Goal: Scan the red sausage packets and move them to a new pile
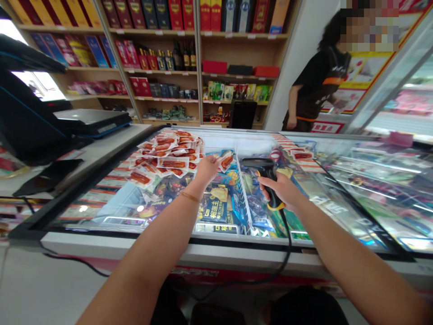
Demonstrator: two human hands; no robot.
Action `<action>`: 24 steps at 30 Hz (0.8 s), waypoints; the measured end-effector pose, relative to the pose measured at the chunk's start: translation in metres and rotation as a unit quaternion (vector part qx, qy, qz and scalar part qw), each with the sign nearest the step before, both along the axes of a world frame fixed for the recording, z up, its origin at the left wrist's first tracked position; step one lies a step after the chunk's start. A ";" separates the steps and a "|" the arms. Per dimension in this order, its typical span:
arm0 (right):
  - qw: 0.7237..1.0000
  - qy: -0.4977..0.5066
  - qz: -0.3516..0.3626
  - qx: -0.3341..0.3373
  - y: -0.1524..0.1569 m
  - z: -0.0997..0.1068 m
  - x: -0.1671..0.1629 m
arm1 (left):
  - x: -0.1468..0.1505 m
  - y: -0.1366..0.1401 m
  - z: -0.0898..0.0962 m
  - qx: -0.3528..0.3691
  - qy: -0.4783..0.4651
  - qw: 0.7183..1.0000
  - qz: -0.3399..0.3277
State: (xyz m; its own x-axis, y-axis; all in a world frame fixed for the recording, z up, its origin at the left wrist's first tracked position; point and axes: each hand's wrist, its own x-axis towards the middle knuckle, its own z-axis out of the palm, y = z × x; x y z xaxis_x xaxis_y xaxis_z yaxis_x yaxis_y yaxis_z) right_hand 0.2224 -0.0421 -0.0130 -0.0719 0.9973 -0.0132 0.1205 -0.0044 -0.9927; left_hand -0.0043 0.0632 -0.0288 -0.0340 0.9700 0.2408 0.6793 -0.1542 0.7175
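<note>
Between the fingertips of my left hand [207,169] is a small vacuum-packed sausage [226,161], held up over the glass freezer lid. My right hand [281,189] wraps round the grip of a black and yellow barcode scanner [268,174], its head pointing left toward the packet. A black cable runs down from the scanner's handle over the freezer's front edge. Left of my left hand, a heap of similar packed sausages [172,163] lies on the glass. One more packed sausage [302,155] rests on the glass at the right, beyond the scanner.
Under the glass lid [111,198], the chest freezer holds many bagged goods. A flat scale [96,121] and a dark screen stand on the left counter [101,151]. Shelves [199,67] of boxes and bottles line the back. A person [314,90] in dark clothes stands behind the freezer's right side.
</note>
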 end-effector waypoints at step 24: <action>0.991 -0.105 0.068 0.036 -0.015 -0.001 -0.016 | 0.000 0.006 -0.004 0.095 -0.094 0.991 0.020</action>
